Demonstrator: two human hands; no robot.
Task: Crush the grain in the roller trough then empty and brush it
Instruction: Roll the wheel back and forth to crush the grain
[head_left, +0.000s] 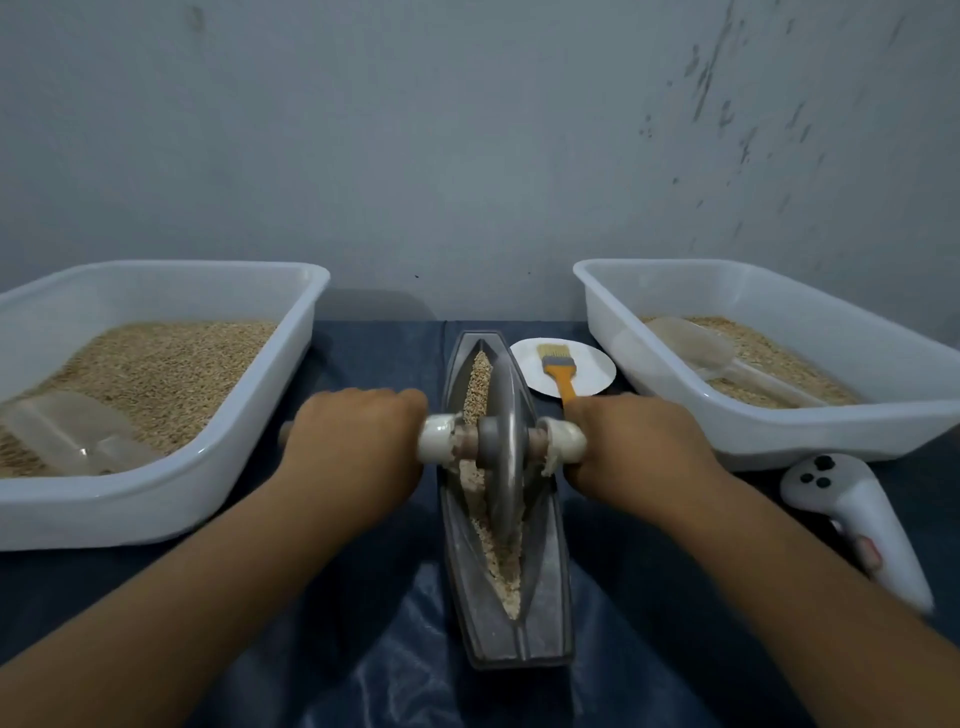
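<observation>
Both hands curl round the axle handles, left hand at nine o'clock of the roller wheel, right hand at three; the wheel stands mid-trough, grain whole at twelve, crushed at six; brush on a plate at one o'clock.

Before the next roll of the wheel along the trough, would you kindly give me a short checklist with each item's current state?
1. Left hand grips the axle handle: ok.
2. Right hand grips the other handle: ok.
3. Wheel seated in the trough: ok.
4. Grain ahead of the wheel fully crushed: not ok, it looks whole.
5. Brush ready on the white disc: ok.
6. Trough steady on the blue cloth: cannot tell.
</observation>
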